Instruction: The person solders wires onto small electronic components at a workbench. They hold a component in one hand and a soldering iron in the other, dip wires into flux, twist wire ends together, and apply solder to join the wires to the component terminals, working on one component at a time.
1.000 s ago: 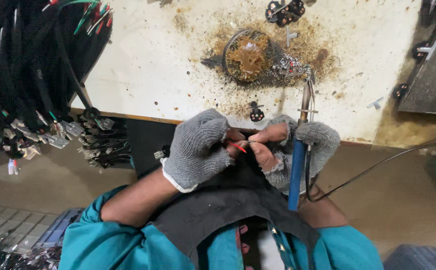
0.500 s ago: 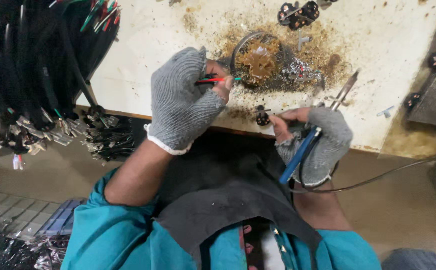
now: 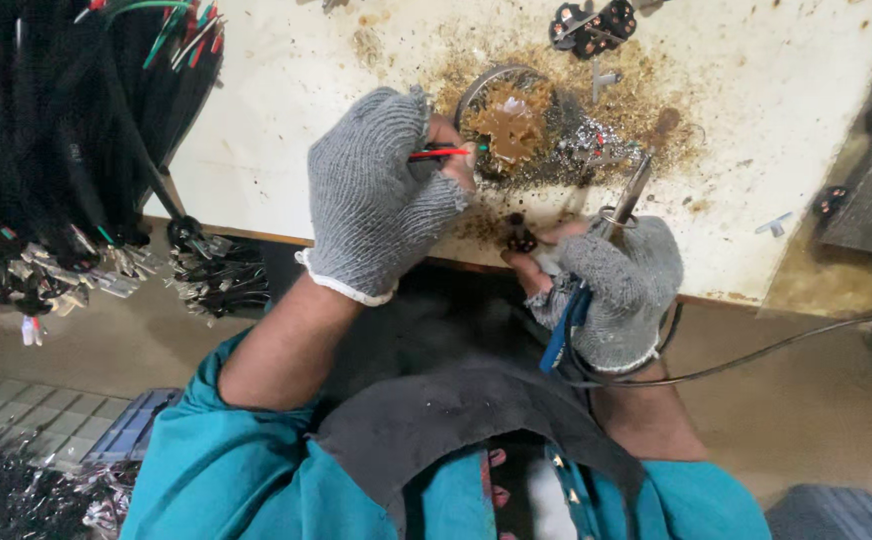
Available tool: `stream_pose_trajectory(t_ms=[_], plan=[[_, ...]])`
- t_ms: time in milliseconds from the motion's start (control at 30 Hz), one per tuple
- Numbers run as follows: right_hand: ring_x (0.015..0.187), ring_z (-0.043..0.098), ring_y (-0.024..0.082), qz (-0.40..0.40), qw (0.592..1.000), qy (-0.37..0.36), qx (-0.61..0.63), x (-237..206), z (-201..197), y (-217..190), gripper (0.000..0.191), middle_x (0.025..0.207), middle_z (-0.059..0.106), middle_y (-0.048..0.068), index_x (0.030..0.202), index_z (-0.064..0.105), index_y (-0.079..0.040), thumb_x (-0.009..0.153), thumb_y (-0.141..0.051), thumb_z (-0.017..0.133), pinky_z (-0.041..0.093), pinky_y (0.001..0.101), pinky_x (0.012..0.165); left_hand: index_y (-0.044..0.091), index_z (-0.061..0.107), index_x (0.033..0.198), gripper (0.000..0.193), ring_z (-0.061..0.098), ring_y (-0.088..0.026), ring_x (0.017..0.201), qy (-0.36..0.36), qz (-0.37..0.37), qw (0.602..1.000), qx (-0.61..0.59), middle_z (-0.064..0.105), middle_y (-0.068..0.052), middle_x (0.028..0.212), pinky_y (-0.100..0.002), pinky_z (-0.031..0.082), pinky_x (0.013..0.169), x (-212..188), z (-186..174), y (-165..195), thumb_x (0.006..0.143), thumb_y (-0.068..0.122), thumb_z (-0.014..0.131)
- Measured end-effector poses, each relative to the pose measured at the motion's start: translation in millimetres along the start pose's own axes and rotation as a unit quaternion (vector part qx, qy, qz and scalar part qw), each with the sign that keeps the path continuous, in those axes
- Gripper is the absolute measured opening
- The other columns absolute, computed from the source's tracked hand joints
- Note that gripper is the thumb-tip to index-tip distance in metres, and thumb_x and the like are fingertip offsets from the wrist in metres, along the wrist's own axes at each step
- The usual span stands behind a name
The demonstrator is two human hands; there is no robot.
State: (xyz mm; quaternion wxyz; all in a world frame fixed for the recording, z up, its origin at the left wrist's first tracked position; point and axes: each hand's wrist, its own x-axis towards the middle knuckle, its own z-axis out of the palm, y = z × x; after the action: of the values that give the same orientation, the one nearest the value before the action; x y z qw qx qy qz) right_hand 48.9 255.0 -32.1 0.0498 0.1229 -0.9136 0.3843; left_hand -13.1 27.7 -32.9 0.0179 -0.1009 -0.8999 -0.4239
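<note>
The left hand (image 3: 381, 195), in a grey knitted fingerless glove, has its grip closed on a thin red and green wire (image 3: 443, 153), whose tip reaches the round tin of brown flux (image 3: 506, 120) on the stained white tabletop (image 3: 256, 130). To the right and nearer, the gloved right hand (image 3: 611, 290) grips a blue-handled soldering iron (image 3: 596, 255), tip pointing far. Black cable bundles (image 3: 46, 150) hang at left.

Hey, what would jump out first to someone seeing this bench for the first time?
Two grey-gloved hands mid-frame: the left hand pinches red wires at a round tin on the stained white bench, while the right hand grips a blue-handled soldering iron. A thick bundle of black cables hangs at left.
</note>
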Motion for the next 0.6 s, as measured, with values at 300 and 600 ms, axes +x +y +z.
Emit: stream_pose_trajectory(t_ms=[300,600], plan=[[0.075,0.061,0.031,-0.05,0.994,-0.027,-0.098,-9,0,-4,0.022,0.09,0.073,0.005,0.091,0.074,-0.013,0.084,-0.023,0.093,0.043,0.045,0.07,0.011,0.068,0.087,0.017,0.063,-0.024,0.073,0.013,0.023,0.999,-0.036,0.065,-0.007,0.08,-0.036,0.05,0.066,-23,-22,16,0.094,0.016,0.083],[0.081,0.062,0.02,0.132,0.979,-0.031,0.154,1,-23,-35,0.051,0.09,0.066,0.004,0.108,0.074,-0.007,0.084,-0.052,0.08,0.045,0.0357,0.069,0.017,0.071,0.096,0.02,0.067,-0.026,0.076,-0.123,-0.003,0.991,-0.049,0.065,-0.005,0.084,-0.037,0.052,0.065,-49,-14,20,0.08,0.019,0.083]])
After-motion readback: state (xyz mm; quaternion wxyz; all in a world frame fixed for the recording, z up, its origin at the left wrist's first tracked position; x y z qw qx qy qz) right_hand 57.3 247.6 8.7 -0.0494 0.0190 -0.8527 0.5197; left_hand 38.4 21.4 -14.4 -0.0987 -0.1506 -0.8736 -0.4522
